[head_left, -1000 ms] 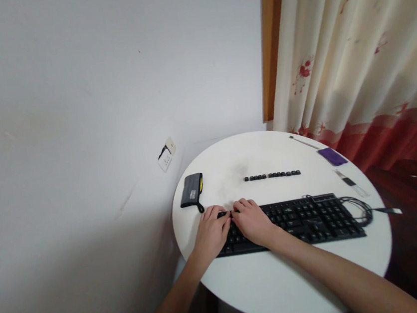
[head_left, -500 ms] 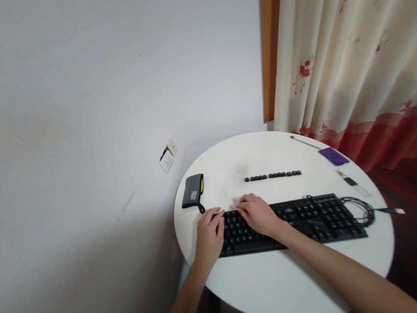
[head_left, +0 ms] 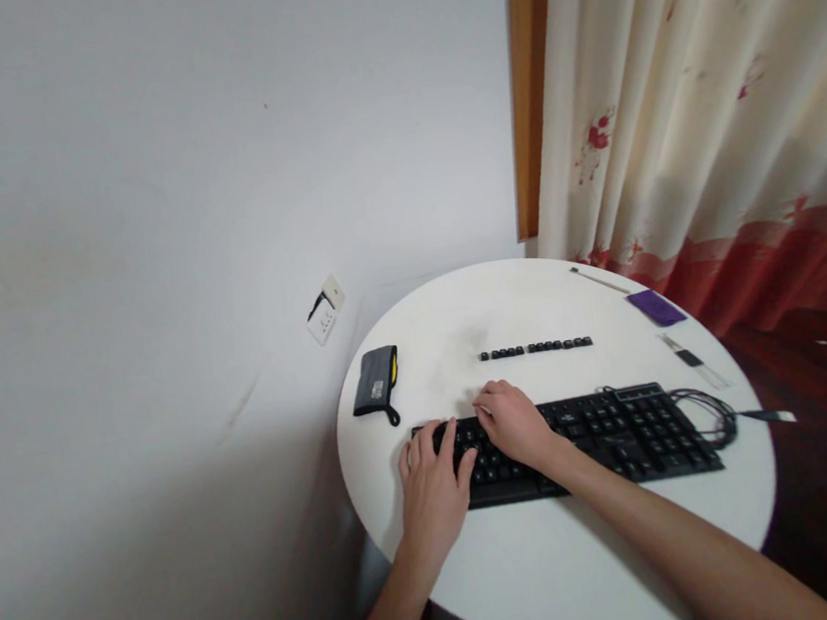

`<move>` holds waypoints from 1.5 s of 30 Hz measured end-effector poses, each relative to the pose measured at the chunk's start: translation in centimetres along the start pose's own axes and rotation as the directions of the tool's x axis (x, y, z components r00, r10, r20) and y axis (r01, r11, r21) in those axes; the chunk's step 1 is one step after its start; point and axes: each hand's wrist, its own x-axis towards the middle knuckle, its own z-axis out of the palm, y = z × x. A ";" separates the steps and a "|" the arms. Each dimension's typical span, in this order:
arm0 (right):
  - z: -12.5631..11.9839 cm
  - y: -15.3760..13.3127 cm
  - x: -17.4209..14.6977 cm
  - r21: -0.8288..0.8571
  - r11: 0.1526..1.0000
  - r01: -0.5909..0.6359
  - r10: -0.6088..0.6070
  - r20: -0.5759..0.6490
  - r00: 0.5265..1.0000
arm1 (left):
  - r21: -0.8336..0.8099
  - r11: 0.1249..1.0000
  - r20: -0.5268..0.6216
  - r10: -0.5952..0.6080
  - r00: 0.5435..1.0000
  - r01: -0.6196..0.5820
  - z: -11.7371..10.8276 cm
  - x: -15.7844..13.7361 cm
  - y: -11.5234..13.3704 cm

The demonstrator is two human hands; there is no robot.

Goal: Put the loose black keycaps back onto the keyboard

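Note:
A black keyboard [head_left: 637,434] lies on the round white table [head_left: 531,555], its coiled cable [head_left: 722,429] at the right end. My left hand [head_left: 434,487] rests over the keyboard's left end, fingers spread across the keys. My right hand [head_left: 514,423] is at the keyboard's back edge, left of its middle, with the fingers curled and the fingertips pinched together. Whatever is between those fingertips is too small to make out. Behind the keyboard, several loose black keycaps [head_left: 559,344] stand in a row.
A grey pouch [head_left: 375,379] with a loop lies at the table's left. Toward the right edge are a thin brush-like stick [head_left: 600,280], a purple cloth [head_left: 656,308] and a wire tool with a black grip [head_left: 689,357]. The wall [head_left: 224,222] borders the table's left side.
My left hand has shifted right and farther onto the keyboard, and its fingers have spread. My right hand stays at the back edge, its fingers drawn in slightly more.

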 end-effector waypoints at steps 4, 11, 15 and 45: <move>0.0 0.1 0.0 0.001 1.000 -0.004 0.004 0.004 1.000 | 0.036 0.999 -0.002 0.007 1.000 -0.007 0.0 0.0 -0.1; 0.0 0.1 0.1 -0.001 1.000 -0.003 0.003 0.009 1.000 | -0.019 1.000 -0.004 0.019 1.000 -0.019 0.2 -0.1 0.0; -0.1 0.1 0.1 0.003 1.000 -0.009 0.009 0.004 1.000 | -0.056 0.998 -0.014 0.033 0.999 -0.034 0.4 -0.1 0.3; -2.7 2.2 0.4 -0.108 0.977 -0.185 0.191 0.042 0.981 | -0.430 0.898 0.359 0.261 0.896 -0.089 10.1 22.1 -0.2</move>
